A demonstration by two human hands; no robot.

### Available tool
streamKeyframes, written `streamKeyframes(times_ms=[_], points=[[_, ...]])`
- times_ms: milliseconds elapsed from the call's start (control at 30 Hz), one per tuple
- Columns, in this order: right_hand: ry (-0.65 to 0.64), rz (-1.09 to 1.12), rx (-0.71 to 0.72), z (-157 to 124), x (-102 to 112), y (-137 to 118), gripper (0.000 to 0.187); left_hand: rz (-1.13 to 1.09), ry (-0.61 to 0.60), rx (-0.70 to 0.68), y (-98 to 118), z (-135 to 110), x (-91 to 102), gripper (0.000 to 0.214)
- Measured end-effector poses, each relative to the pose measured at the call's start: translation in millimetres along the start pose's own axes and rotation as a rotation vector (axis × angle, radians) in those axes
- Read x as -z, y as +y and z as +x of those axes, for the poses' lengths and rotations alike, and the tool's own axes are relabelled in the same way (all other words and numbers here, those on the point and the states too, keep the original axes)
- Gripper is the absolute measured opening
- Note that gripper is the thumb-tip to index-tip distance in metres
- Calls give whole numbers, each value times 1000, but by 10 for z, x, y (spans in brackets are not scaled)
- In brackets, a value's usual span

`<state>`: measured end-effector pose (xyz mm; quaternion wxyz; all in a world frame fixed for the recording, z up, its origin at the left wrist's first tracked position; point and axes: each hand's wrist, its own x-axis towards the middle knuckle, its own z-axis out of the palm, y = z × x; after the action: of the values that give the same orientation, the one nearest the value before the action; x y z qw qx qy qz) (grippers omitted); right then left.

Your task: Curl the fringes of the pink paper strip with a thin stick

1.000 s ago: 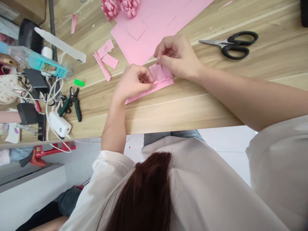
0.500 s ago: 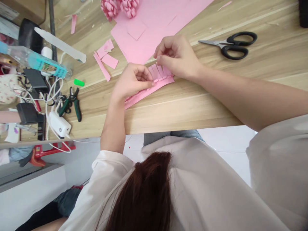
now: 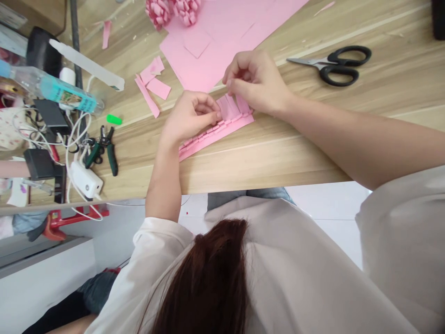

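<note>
A fringed pink paper strip lies slantwise near the table's front edge, with a row of small folded loops along it and slits cut into its far side. My left hand rests over its left part, thumb and curled fingers closed on the fringe. At the right end, my right hand is closed in a pinch at the fringe tabs, and its fingers partly cover them. Behind the hands lies a large pink paper sheet.
Black-handled scissors lie to the right. Pink paper flowers sit at the back and pink scraps at the left. Pliers, a green cap, a bottle and a white power bank with cables crowd the left side.
My left thumb has drawn slightly up and back, showing more of the looped row. The strip's right end has shifted a little toward me. My right hand has hardly moved.
</note>
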<state>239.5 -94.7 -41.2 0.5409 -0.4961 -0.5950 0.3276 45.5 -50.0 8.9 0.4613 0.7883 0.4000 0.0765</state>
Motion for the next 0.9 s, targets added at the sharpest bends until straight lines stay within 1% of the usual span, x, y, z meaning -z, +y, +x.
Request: streamKeyframes(times_ms=[67, 167, 267, 333, 400, 533, 600, 800, 900], points=[[16, 10, 3, 18, -19, 28, 6, 29, 70, 9, -38, 22, -3, 18], [40, 47, 24, 21, -36, 35, 3, 162, 193, -33, -89, 63, -12, 25], [52, 41, 32, 12, -38, 17, 5, 279, 236, -83, -92, 77, -10, 23], [63, 32, 32, 10, -36, 7, 6, 291, 225, -96, -65, 61, 5, 19], [59, 29, 28, 10, -34, 2, 7, 260, 189, -105, -25, 29, 31, 18], [47, 29, 40, 11, -33, 4, 7, 160, 9, -131, 33, -18, 65, 11], [52, 40, 49, 13, -33, 5, 5, 167, -39, -135, 31, -13, 53, 8], [28, 32, 8, 22, -28, -7, 11, 233, 6, -94, -6, 28, -37, 7], [31, 35, 16, 17, -34, -10, 6, 235, 7, -70, 18, 17, -55, 5]])
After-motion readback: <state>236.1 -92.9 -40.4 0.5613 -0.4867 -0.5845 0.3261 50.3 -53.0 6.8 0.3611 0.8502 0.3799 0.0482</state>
